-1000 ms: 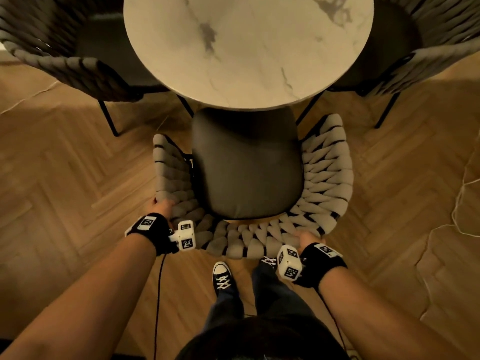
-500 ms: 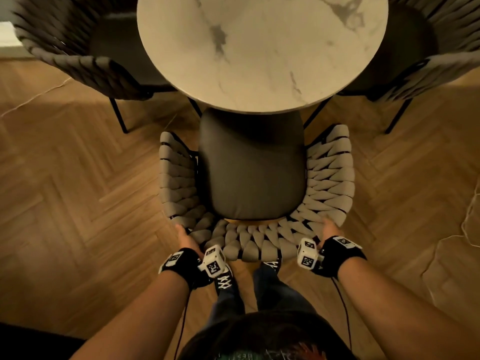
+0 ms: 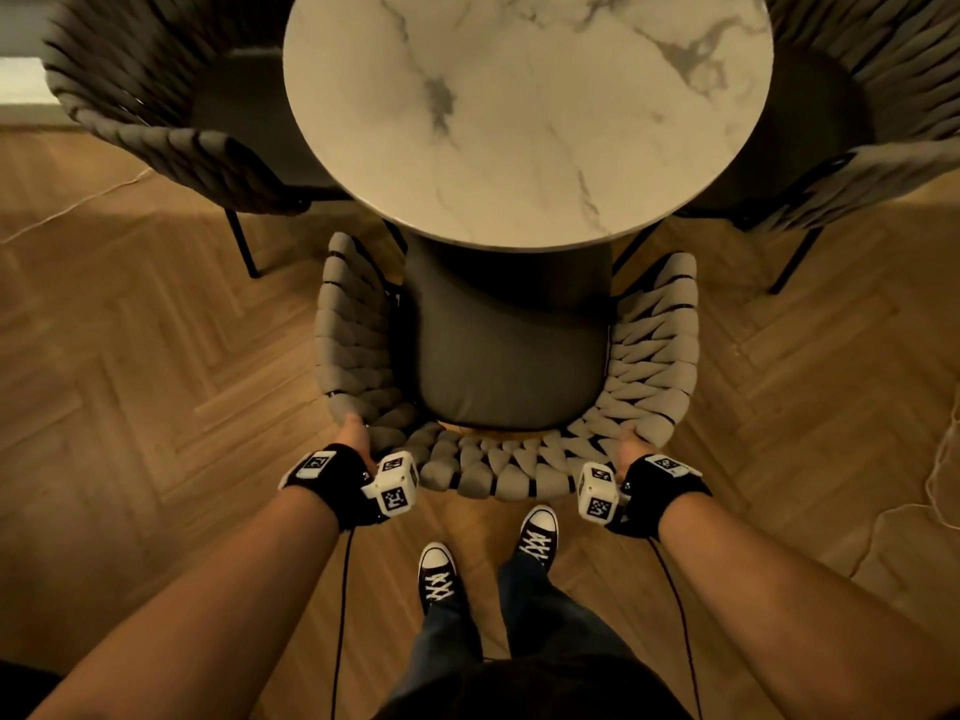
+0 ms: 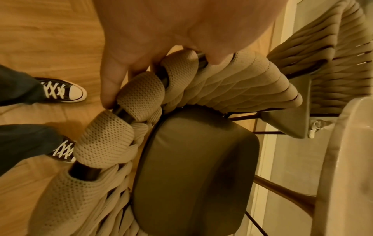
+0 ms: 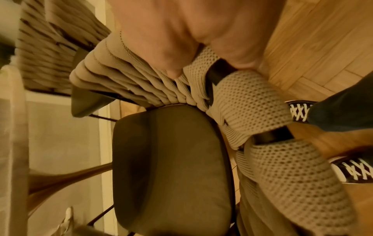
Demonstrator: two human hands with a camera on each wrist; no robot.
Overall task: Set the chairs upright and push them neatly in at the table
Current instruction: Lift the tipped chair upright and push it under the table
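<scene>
At 6 o'clock in the head view we see our two black sneakers [image 3: 537, 532] on the herringbone wood floor [image 3: 156, 356]. Just beyond them, our left hand [image 3: 355, 433] grips the woven chair [image 3: 498, 475] at the 8 o'clock corner of its curved backrest; the left wrist view shows the fingers [image 4: 110, 83] curled over the dark frame tube [image 4: 123, 114] between two knitted straps. Our right hand [image 3: 631, 444] grips the same backrest at its 4 o'clock corner, with the thumb and palm clamped round the tube in the right wrist view. The chair stands upright, and the far edge of its dark seat cushion [image 3: 511, 356] lies under the rim of the round marble table [image 3: 524, 111] at 12 o'clock. Two more woven chairs stand upright at the table: one at 10 o'clock [image 3: 156, 132], one at 2 o'clock [image 3: 883, 163], both seats partly under the tabletop.
</scene>
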